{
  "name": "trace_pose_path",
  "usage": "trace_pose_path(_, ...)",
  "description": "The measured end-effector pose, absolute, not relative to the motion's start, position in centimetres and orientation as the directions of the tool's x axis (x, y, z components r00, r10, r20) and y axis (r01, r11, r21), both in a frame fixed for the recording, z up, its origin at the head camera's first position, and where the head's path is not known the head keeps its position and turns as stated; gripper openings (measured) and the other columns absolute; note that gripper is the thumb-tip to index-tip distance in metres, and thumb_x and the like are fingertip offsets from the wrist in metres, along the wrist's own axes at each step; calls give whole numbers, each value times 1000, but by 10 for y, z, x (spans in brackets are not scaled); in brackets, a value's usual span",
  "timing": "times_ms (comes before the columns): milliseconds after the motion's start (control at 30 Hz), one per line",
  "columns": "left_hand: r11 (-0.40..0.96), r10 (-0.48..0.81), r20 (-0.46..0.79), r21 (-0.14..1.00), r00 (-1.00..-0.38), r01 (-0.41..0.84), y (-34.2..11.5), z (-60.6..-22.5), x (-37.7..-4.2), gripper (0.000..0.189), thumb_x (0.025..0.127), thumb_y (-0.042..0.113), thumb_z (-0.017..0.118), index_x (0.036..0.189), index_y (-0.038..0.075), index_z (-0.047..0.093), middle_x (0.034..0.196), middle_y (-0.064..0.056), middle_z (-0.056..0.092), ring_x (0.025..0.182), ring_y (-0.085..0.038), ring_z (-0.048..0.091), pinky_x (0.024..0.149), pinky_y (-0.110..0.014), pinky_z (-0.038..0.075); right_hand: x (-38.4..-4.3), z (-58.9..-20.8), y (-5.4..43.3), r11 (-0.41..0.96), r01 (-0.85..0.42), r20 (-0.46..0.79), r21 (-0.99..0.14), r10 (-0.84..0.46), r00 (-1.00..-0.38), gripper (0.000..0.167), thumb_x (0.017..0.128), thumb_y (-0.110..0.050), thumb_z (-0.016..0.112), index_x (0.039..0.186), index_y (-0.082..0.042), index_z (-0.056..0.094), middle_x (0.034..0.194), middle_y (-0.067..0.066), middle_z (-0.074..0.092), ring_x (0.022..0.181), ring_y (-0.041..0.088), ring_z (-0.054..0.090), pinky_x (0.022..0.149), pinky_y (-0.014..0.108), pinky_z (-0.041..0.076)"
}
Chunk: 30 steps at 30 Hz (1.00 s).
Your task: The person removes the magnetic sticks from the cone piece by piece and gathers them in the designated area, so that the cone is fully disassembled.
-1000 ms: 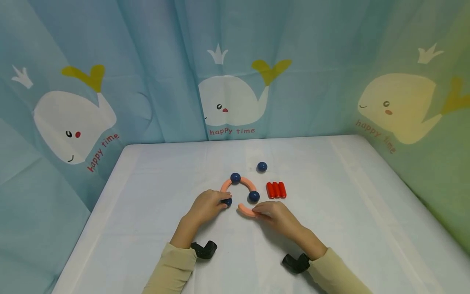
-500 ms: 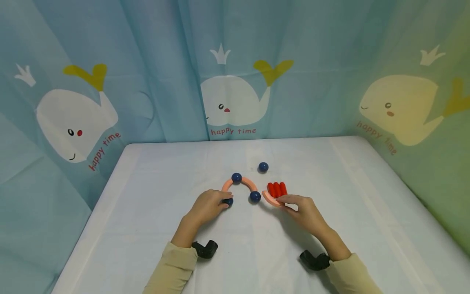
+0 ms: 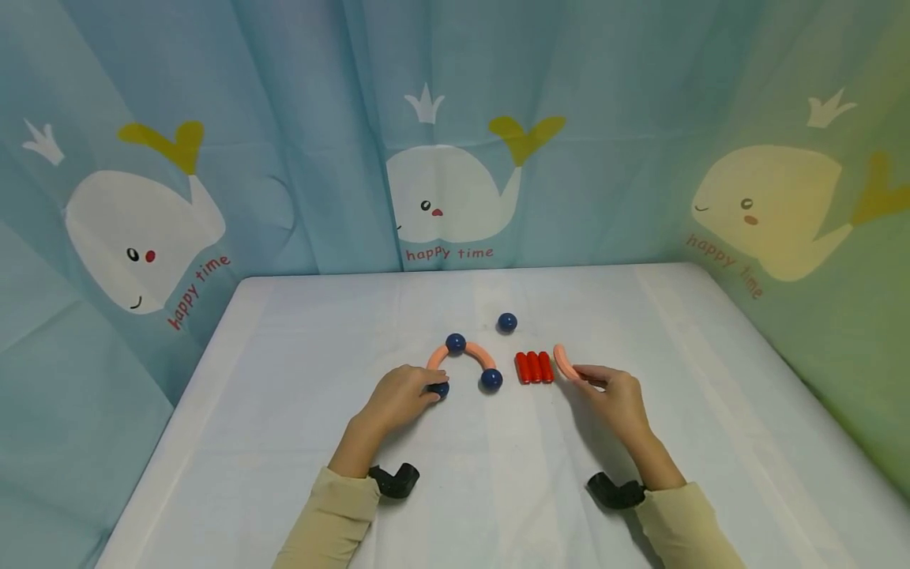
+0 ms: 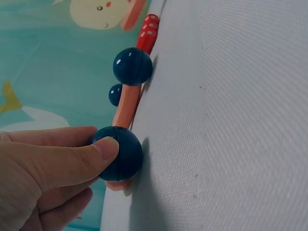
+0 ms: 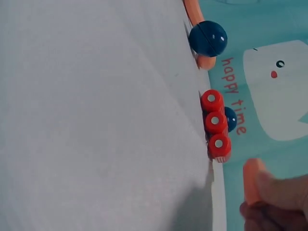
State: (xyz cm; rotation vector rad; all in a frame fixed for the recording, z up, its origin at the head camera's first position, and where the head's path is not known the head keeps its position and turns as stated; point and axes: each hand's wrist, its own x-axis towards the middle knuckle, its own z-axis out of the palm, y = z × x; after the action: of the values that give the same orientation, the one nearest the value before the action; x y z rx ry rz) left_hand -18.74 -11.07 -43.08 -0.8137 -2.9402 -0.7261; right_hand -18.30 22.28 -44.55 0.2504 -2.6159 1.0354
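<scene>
My left hand (image 3: 400,397) pinches a dark blue ball (image 4: 126,156) between thumb and fingers, at the near left end of an arch on the table. The arch is made of two curved orange rods (image 3: 481,355) joined by a blue ball (image 3: 456,343) at its top, with another blue ball (image 3: 491,380) at its right end. My right hand (image 3: 617,399) holds a loose curved orange rod (image 3: 564,362) by its lower end, raised above the table just right of three red rods (image 3: 535,367). The red rods lie side by side, pale discs showing on their ends.
A single blue ball (image 3: 507,322) lies behind the red rods. The white table (image 3: 320,332) ends at a blue-green curtain (image 3: 334,197) printed with whales. Black wrist-camera mounts (image 3: 395,480) sit at both sleeves.
My right hand has carried the curved orange rod rightward and away from the arch, past the red rods. My left hand has kept its pinch on the blue ball.
</scene>
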Motion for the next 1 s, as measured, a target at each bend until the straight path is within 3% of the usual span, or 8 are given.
trace_pose_path(367,756,491,128,429,-862,494,-109,-430,-188,32,82,14,70,113,11,67,111,-3,64,100,-24,60,83,-37,47,-187,-440,229,792,-107,164,-602,-9,-986,23,84,-10,66,98,8,68,91,19,67,85,31,61,69,43,50)
trace_pose_path(1000,737,531,144,409,-835,539,-114,-432,-189,41,77,2,72,117,9,65,113,-3,63,102,-25,59,85,-37,47,-200,-439,205,792,-65,110,-607,2,-994,25,83,-13,67,96,8,68,87,16,67,74,23,58,62,33,49)
